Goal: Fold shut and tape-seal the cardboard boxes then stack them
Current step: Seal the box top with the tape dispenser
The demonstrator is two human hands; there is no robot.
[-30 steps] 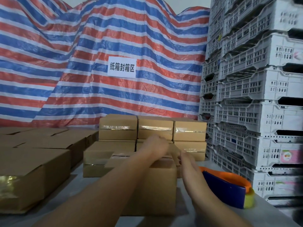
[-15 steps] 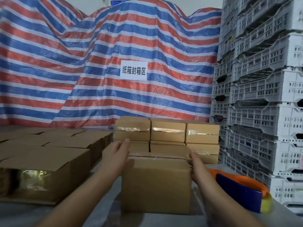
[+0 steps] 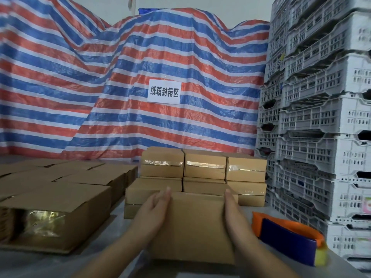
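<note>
Your left hand (image 3: 154,209) and right hand (image 3: 233,213) press flat, fingers straight, on either side of the box (image 3: 195,227) on the bench (image 3: 112,257). The stack (image 3: 202,173) lies straight ahead, just behind it.

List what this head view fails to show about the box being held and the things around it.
- Held box: top seam and any tape face away; far side hidden.
- Right hand: fingers lie behind the box's right side.
- Tape dispenser: roll and blade hidden behind its blue panel.
- Open box: contents show only as a shiny blur.
- Stacked boxes: lower row partly blocked.
</note>
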